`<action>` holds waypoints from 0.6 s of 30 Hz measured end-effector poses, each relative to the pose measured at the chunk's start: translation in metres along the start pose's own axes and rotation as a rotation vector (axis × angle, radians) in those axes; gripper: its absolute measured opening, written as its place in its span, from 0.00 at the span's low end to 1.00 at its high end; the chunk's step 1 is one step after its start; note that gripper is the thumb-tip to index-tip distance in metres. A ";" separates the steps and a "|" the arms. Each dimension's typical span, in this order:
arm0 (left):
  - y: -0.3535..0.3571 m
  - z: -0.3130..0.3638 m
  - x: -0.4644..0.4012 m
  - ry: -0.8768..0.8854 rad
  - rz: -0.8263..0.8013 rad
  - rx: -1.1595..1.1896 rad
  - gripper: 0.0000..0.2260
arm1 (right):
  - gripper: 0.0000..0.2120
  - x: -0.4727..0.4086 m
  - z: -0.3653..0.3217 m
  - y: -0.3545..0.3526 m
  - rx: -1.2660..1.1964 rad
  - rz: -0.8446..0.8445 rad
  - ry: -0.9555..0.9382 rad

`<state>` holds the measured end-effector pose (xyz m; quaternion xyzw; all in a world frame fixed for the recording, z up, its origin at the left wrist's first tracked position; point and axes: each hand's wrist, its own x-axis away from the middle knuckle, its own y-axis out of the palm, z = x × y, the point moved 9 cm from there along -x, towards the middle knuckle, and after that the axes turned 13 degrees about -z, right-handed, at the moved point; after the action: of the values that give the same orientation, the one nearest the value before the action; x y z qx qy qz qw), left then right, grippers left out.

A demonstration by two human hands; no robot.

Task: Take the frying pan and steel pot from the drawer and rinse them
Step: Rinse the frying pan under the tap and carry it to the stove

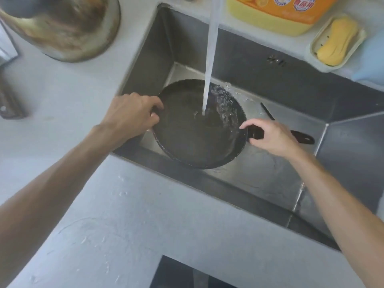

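The black frying pan [187, 138] is inside the steel sink [270, 65], held level under a running stream of water [211, 59] that splashes on its inner surface. My left hand [133, 115] grips the pan's left rim. My right hand [270, 135] is closed around the black handle [303, 138], which points right. The steel pot [68, 28] stands on the grey counter at the far left, beyond the sink's corner, blurred and partly cut off by the frame.
A yellow detergent bottle [276, 13] and a soap dish with a yellow sponge [336, 42] sit behind the sink. A thin dark stick [268, 111] lies in the basin. A knife handle [8, 100] lies at the left edge. The counter [116, 215] carries water drops.
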<state>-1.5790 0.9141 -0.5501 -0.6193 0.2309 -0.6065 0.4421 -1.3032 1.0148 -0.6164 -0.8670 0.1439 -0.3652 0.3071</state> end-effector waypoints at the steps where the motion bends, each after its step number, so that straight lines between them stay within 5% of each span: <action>1: 0.019 -0.008 -0.002 -0.041 -0.041 0.037 0.16 | 0.19 0.002 -0.006 -0.012 0.096 0.048 -0.001; 4: 0.060 -0.018 -0.003 -0.135 -0.068 0.163 0.15 | 0.18 0.008 -0.027 -0.039 0.314 0.209 -0.056; 8: 0.049 -0.034 0.006 -0.236 0.197 0.692 0.18 | 0.17 0.025 -0.042 -0.070 0.355 0.424 -0.021; 11: 0.047 -0.036 -0.007 -0.195 0.049 0.971 0.20 | 0.16 0.039 -0.043 -0.079 0.337 0.584 0.044; 14: 0.037 -0.011 -0.014 -0.023 -0.027 0.691 0.13 | 0.19 0.043 -0.037 -0.075 0.282 0.642 0.095; 18: 0.020 -0.004 -0.005 -0.008 0.177 0.510 0.14 | 0.16 0.029 -0.035 -0.069 0.441 0.472 0.101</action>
<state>-1.5788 0.9066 -0.5702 -0.4678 0.1223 -0.6014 0.6361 -1.3064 1.0390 -0.5377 -0.7030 0.2733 -0.3489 0.5561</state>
